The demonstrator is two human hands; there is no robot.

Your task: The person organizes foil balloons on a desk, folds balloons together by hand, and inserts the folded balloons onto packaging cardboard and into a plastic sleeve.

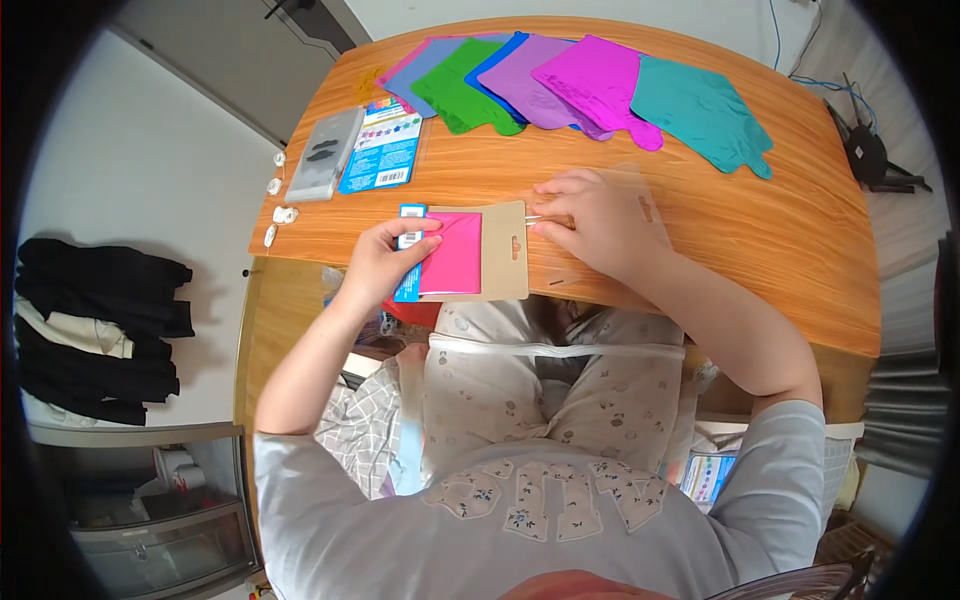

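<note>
My left hand (385,262) grips a tan cardboard hang card (503,270) at its left side, thumb on top. On the card lies a folded pink foil piece (455,265), with a blue printed label (408,288) along the left edge. By the card's right edge, my right hand (610,230) pinches a thin white stick-like piece (533,218); its far end is hidden by the fingers. A clear plastic sleeve (645,185) with a hang hole lies beyond that hand, partly covered by it. A small dark sliver (557,282) rests near the table's front edge.
Flat foil balloons in green (460,85), light purple (535,80), magenta (595,80) and teal (700,110) overlap along the back of the wooden table (480,165). A blue printed package (385,155) and a clear case (325,155) lie left. A black router-like device (868,155) stands right.
</note>
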